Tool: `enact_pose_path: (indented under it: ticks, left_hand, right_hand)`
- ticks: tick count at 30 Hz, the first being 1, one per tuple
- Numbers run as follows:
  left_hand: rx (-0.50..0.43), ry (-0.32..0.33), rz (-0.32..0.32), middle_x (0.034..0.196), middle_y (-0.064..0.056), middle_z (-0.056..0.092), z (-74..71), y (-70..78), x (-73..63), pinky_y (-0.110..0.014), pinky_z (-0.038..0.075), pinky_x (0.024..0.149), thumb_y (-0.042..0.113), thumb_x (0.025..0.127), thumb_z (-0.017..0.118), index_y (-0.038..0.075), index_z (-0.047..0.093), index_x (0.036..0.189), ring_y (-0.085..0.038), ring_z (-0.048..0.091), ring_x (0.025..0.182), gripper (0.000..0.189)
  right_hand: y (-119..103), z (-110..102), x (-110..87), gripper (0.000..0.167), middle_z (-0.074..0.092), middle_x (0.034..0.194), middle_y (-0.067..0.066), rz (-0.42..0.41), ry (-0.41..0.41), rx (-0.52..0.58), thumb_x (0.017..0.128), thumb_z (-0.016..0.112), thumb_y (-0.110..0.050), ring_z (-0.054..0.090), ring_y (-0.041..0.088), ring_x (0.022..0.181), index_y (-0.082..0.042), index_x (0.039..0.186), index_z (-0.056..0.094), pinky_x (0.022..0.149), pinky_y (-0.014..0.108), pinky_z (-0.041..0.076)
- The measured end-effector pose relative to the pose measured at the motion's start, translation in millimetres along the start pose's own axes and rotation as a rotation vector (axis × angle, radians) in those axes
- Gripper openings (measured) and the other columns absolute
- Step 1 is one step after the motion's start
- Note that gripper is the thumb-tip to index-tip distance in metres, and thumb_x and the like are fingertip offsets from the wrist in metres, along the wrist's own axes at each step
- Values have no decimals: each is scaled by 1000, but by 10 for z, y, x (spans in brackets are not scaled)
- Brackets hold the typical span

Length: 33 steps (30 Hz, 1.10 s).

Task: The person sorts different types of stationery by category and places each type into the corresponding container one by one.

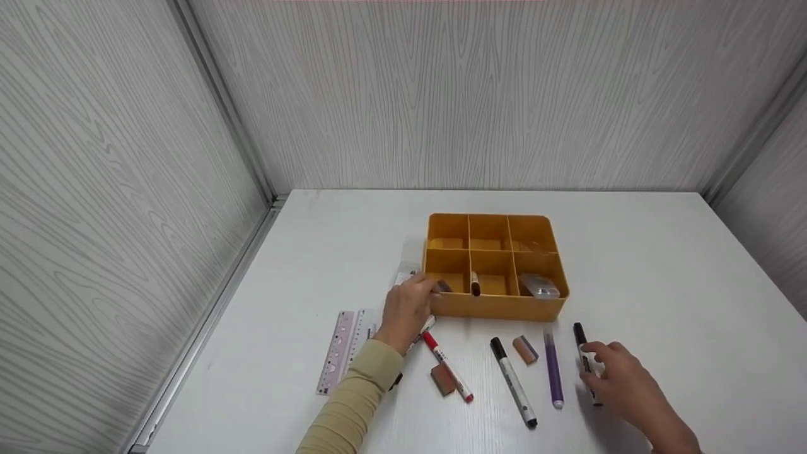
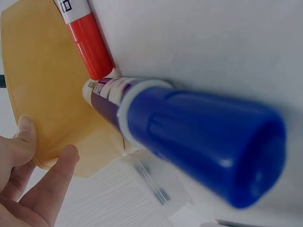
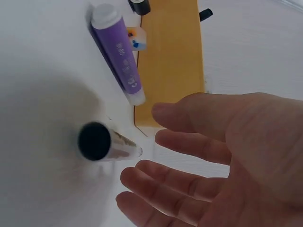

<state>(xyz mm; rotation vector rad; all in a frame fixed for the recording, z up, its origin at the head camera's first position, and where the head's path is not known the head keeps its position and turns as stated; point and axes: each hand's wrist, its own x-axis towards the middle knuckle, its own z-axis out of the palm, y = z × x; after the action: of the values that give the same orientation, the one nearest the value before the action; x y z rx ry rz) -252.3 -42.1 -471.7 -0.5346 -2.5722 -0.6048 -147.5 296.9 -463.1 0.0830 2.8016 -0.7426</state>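
Note:
My left hand (image 1: 405,309) reaches to the front left corner of a yellow divided box (image 1: 495,307), fingertips at its rim. In the left wrist view its thumb and finger are spread apart around that corner, with nothing visible between them. A small dark piece (image 1: 444,286) lies just beyond the fingertips in the front left compartment. My right hand (image 1: 624,381) hovers over a black-capped marker (image 1: 579,334) lying right of the box. The right wrist view shows its fingers loosely spread and apart from the marker. A purple marker (image 1: 553,372) lies beside it.
A red marker (image 1: 449,367), two erasers (image 1: 442,380) and a black-and-white marker (image 1: 514,381) lie before the box. Rulers (image 1: 337,353) lie at left. A blue-capped tube (image 2: 199,137) lies under my left wrist. The box holds a marker (image 1: 475,284) and a clear case (image 1: 540,286).

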Motion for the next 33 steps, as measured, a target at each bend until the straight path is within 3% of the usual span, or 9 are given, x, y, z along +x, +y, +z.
enact_pose_path:
  ticks: [5, 13, 21, 28, 33]
  left_hand:
    - [-8, -1, 0, 92, 1, 71, 4, 7, -7, -22, 58, 74, 18, 91, 70, 9, 73, 96, -13, 71, 80, 10]
    - [-4, -25, -26, 94, -1, 71, -13, 16, 0, -24, 58, 77, 18, 92, 69, 10, 74, 96, -15, 71, 83, 11]
    - [25, 7, -14, 92, 1, 70, 10, -1, -12, -25, 58, 71, 20, 90, 71, 13, 74, 90, -14, 70, 80, 9]
    - [6, -1, -27, 93, 1, 71, 16, 6, -20, -25, 58, 73, 19, 91, 70, 12, 75, 92, -14, 70, 80, 8]
    - [-10, -1, -32, 95, 0, 71, 5, 6, -17, -25, 58, 77, 15, 91, 70, 12, 75, 92, -15, 70, 82, 6]
  right_hand:
    - [15, 100, 2, 64, 56, 109, 20, 56, -45, -40, 84, 74, -18, 56, 22, 85, -2, 140, 47, 63, 33, 50]
    - [13, 155, 11, 65, 52, 114, 24, 86, -47, -35, 83, 71, -9, 53, 24, 85, -4, 142, 45, 64, 33, 47]
    - [44, 182, -15, 63, 54, 111, 24, 30, 15, -21, 80, 69, -7, 52, 25, 84, -3, 139, 47, 65, 35, 47]
    - [69, 160, -9, 62, 56, 101, 21, 45, 35, -2, 81, 65, -3, 53, 23, 80, 2, 139, 45, 60, 33, 47]
    - [95, 87, -44, 61, 56, 100, 22, -1, 121, 32, 82, 60, -1, 56, 21, 77, 6, 140, 43, 57, 30, 48]
